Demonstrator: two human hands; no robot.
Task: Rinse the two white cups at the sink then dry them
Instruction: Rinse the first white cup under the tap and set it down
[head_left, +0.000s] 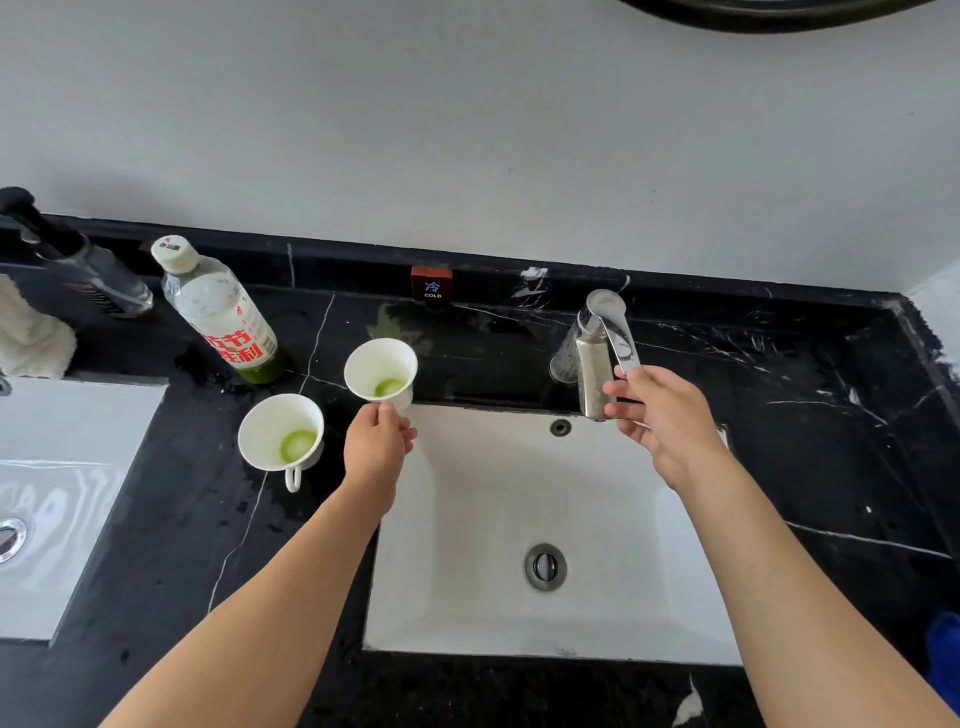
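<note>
Two white cups hold a little green liquid at the bottom. One cup (380, 370) is gripped at its base by my left hand (377, 447), just off the white sink's (447, 587) back-left corner. The other cup (280, 432) stands on the black counter to its left, its handle pointing toward me. My right hand (657, 410) grips the lever of the steel faucet (597, 343) behind the sink. No water runs from the spout.
A plastic bottle (218, 312) with green liquid stands behind the cups. A dark bottle (83, 270) and a white cloth (31, 332) sit far left. A second basin (62, 467) lies left. A blue thing (943, 649) shows at the right edge.
</note>
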